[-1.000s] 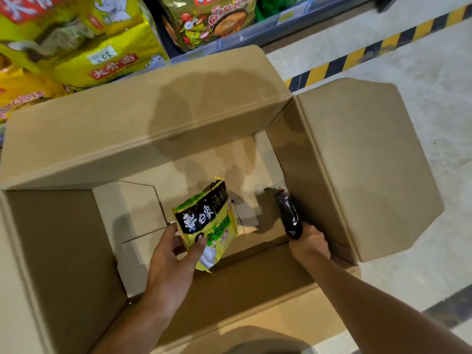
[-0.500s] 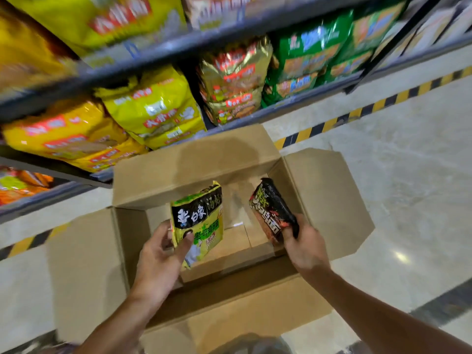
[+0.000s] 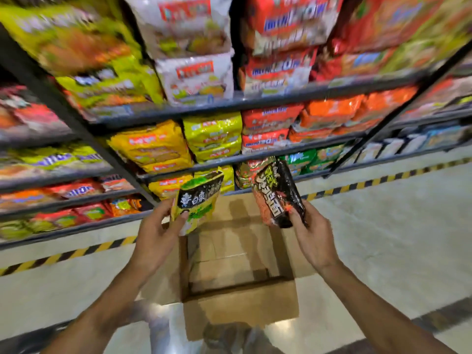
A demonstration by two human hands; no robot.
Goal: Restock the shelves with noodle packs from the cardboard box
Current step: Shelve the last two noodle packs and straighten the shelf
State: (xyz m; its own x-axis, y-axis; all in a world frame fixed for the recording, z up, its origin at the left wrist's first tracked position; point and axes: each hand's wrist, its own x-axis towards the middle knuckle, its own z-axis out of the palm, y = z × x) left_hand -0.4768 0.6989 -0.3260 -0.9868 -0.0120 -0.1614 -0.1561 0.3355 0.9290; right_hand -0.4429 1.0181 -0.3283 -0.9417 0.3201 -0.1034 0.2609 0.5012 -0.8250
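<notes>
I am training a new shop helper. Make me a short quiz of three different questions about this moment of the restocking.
1. True or false: the left hand holds the black and red noodle pack.
2. Which pack does the left hand hold?
A. green and yellow noodle pack
B. white pack
C. orange pack
3. Fill in: under both hands, on the floor, stands the open ____.

Key: 1 false, the right hand holds it; 2 A; 3 cardboard box.
</notes>
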